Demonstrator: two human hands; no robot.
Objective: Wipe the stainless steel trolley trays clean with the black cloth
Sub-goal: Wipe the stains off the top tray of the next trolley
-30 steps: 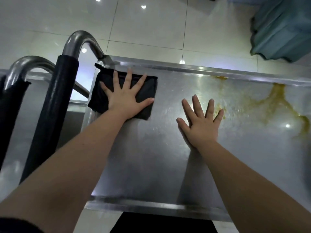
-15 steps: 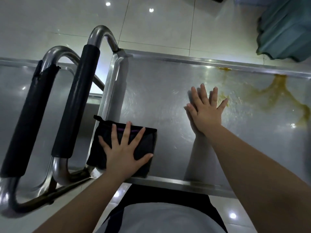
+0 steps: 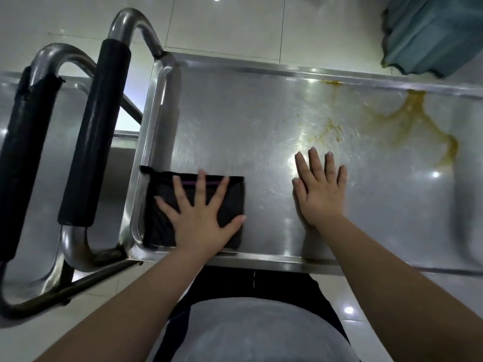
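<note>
The steel tray (image 3: 235, 126) fills most of your view, its long side running from nine to three o'clock, and you stand at its six o'clock edge so both arms reach over the raised rim. The metal is dull and scuffed, with bright glints from the ceiling lights. A yellow-brown stain (image 3: 418, 118) spreads at about two o'clock, thin at its edges and thicker in a curved trail, with specks trailing toward the centre; that part looks untouched.

At nine o'clock, the padded trolley handles (image 3: 91, 131) stand just outside the tray.

The black cloth (image 3: 159, 218) lies folded into a flat rectangle in the tray's corner at about seven o'clock, tight against the rim, a thin purple line along its far edge. Your left hand (image 3: 201, 220) presses on it with fingers spread wide, probably to push the whole pad evenly.

Your right hand (image 3: 320, 192) rests flat and empty on bare steel near the centre, fingers close together, likely bracing you or steadying the trolley.
</note>
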